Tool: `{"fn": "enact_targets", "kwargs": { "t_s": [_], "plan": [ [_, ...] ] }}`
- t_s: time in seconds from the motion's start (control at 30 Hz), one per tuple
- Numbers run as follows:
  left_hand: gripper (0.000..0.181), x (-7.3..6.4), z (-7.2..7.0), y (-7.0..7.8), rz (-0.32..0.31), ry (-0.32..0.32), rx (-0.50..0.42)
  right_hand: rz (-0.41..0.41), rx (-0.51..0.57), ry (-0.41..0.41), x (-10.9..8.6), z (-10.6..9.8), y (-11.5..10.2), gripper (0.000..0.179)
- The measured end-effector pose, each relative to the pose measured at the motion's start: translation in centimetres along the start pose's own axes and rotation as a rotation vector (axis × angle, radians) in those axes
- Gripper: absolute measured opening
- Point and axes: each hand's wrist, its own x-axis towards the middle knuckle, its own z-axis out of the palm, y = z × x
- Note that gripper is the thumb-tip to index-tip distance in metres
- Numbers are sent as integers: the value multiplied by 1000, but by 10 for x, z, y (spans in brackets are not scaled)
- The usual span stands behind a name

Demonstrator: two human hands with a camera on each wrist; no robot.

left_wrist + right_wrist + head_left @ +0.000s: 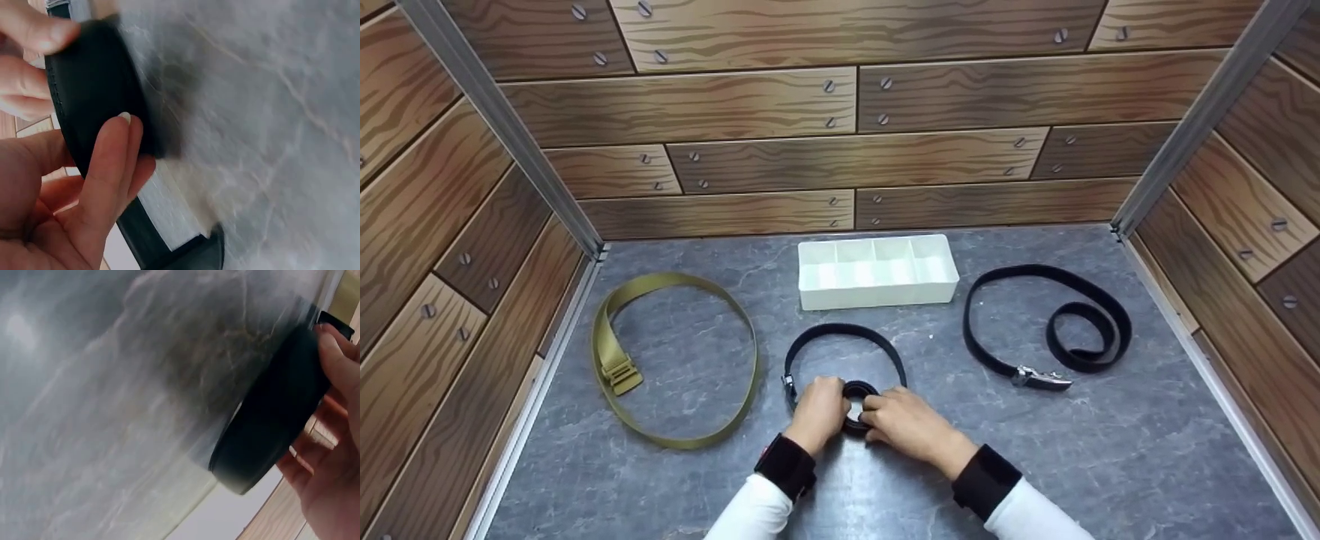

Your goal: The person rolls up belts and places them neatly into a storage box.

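A black belt [840,328] lies at the front middle in the head view, its near end wound into a small coil [856,429]. My left hand [821,409] grips the coil's left side, and my right hand [907,424] holds its right side. In the left wrist view, fingers of the left hand [84,185] curl against the outer face of the coiled strap [93,95]. The right wrist view has the right hand [332,444] pinching the coil [270,416] from the side. The belt's silver buckle [788,381] is left of the left hand.
Behind the hands stands a white divided box [877,296]. An olive webbing belt [754,352] lies looped at the left. A second black belt [982,352] with a silver buckle lies part-coiled at the right. Wood-patterned panels [855,165] enclose the grey surface [1080,457].
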Motion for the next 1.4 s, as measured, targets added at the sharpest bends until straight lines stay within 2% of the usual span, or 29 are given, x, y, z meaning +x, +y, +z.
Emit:
{"fn": "enact_targets", "kwargs": {
  "t_s": [0.13,0.27,0.33,0.43,0.53,0.6,0.7,0.83,1.1,1.23,1.4],
  "plan": [
    [12,2,-3,-4,19,-34,35,-25,57,-47,0,-6,4,20],
    [12,3,-5,-5,18,-62,52,-30,93,-45,0,-7,6,18],
    [11,2,-4,-6,28,-47,57,-29,105,-35,0,-7,6,14],
    [13,0,-1,-6,39,8,57,-19,92,-22,0,-6,6,12],
    [14,-3,0,-3,12,44,45,0,46,-19,2,-5,3,11],
    [14,-5,1,0,-21,40,29,18,19,-18,2,-4,1,12],
    [11,-5,2,2,-49,8,15,42,-11,-21,2,-3,-3,15],
    [4,-2,0,1,-39,-45,18,35,-20,-32,3,-4,-5,17],
    [4,0,-4,1,11,-101,73,-8,58,-83,0,-10,2,24],
    [3,0,-6,0,34,-137,92,-32,87,-61,-1,-9,6,24],
    [6,0,-7,0,105,-159,143,-77,95,-18,0,-6,6,16]
  ]
}}
